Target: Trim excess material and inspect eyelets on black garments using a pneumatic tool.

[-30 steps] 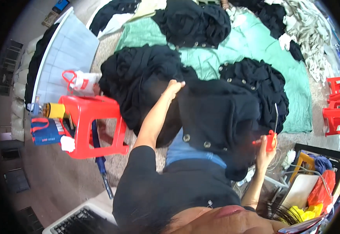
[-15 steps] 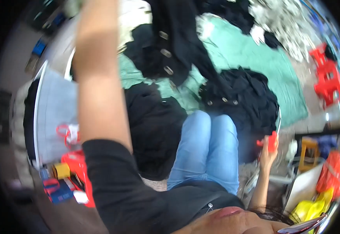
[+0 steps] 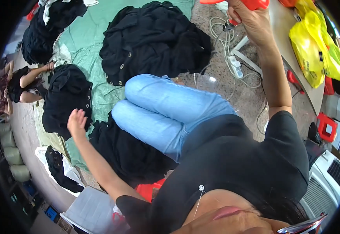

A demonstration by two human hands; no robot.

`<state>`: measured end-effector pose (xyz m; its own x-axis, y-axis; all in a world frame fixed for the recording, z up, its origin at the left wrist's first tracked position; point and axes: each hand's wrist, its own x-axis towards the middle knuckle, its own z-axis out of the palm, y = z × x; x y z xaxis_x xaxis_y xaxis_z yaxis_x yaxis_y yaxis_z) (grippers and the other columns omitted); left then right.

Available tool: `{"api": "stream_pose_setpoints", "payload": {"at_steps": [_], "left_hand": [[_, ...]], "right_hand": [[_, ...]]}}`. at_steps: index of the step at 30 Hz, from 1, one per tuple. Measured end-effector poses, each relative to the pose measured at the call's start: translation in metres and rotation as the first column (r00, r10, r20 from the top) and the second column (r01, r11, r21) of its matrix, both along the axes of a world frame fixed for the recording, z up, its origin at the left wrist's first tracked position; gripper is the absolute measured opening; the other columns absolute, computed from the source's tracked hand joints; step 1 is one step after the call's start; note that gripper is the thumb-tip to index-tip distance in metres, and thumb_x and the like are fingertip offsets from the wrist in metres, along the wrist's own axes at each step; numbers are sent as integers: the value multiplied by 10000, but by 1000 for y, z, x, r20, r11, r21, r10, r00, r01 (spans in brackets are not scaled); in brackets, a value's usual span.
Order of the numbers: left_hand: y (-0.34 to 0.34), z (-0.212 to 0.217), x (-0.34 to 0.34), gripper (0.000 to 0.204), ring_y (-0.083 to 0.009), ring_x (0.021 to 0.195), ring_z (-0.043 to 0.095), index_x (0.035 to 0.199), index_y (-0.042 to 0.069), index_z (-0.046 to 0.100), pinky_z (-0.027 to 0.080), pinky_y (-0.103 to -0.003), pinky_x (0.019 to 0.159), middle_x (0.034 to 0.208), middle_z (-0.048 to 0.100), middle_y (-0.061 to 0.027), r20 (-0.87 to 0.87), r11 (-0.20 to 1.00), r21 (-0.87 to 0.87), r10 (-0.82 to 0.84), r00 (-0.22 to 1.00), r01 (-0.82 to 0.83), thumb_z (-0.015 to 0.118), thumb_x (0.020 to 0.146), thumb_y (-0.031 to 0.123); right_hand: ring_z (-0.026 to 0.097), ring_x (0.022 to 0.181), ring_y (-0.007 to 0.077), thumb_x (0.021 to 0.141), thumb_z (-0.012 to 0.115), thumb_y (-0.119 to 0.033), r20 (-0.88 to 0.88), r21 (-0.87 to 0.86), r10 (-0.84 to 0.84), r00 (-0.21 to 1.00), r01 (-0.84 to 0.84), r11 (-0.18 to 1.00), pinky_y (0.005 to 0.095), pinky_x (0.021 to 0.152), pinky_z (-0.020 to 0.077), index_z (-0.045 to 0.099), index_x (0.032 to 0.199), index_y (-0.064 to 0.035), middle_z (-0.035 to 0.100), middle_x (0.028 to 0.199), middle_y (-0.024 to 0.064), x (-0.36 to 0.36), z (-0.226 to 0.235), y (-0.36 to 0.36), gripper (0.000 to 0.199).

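Note:
My right hand (image 3: pixel 251 23), raised at the top right, is closed around a red hand tool (image 3: pixel 255 4) with a metal fitting at its lower end; the top of the tool is cut off by the picture's edge. At left, my left hand (image 3: pixel 76 124) holds nothing, its fingers apart, over the edge of a black garment pile (image 3: pixel 66 95) with metal eyelets. Whether the fingertips touch the cloth I cannot tell. A larger heap of black garments (image 3: pixel 150 43), also with eyelets, lies beyond my knees. More black cloth (image 3: pixel 127 156) lies beside my legs.
Green sheeting (image 3: pixel 107 101) lies under the garments. At far left a person (image 3: pixel 25 84) reaches toward another black heap (image 3: pixel 47 35). Cables and a power strip (image 3: pixel 235 66) run over the floor at right, below a table (image 3: pixel 308 87) with yellow bags (image 3: pixel 310 50). A grey-white panel (image 3: pixel 94 206) stands near my left elbow.
The view has swung toward my right. My left arm, stretched up and far out before, is now lower beside the black pile. My right hand still grips the red tool.

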<state>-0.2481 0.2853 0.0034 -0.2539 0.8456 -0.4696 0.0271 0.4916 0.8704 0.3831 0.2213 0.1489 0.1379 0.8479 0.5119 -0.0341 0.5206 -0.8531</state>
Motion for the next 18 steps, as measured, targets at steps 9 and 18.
{"api": "stream_pose_setpoints", "payload": {"at_steps": [9,18], "left_hand": [[-59,53,160,310,-148,933,656,1194,40,572,504,-233,774,1071,671,-95,-101,916,138,-366,925,377,563,964,247],[-110,108,291,254,-145,995,616,1165,-30,585,470,-262,900,1059,656,-109,-229,504,334,-776,588,796,574,943,93]], "right_hand": [[571,710,71,926,622,-151,335,44,-291,896,293,955,204,576,467,450,1277,12,629,938,51,-7,75,-112,423],[553,603,147,909,645,-258,935,27,-259,243,679,734,277,619,457,632,1094,-55,624,742,32,35,90,-247,275]]}}
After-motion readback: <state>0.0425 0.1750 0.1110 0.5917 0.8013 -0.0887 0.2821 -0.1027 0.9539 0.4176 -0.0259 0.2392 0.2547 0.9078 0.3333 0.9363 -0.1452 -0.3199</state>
